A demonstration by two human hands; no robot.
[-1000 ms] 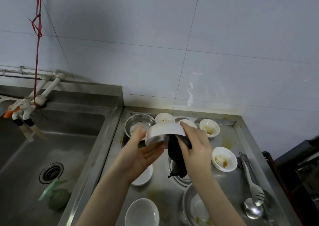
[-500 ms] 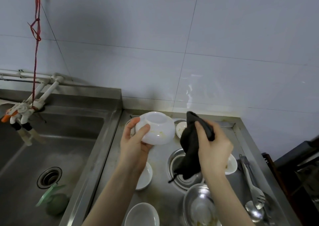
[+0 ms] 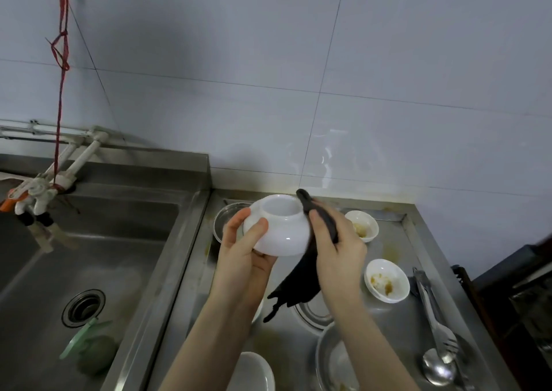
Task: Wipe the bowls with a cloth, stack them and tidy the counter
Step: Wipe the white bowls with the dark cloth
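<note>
Sink (image 3: pixel 125 241) at far left, drain uncovered, a green object lying beside it.

Left hand (image 3: pixel 242 250) holds the white bowl (image 3: pixel 279 229) upside down above the counter (image 3: pixel 185 271); thumb curled over the outer wall, fingers underneath, base ring facing up.

Right hand (image 3: pixel 337 247) grips the dark cloth (image 3: pixel 301 280), pressed against the bowl's right side, loose tail hanging toward the counter.

Two dirty bowls (image 3: pixel 386 280) with yellow residue sit to the right. Tongs (image 3: pixel 430 301) and a spoon (image 3: pixel 437 366) lie at the far right edge.

Step judged: wiping the outside of the held bowl.

Next move likely calls for turning the bowl in the left hand so the cloth reaches the remaining wall, then setting it down as a stack base. Dirty bowls remain; task looks early.
</note>
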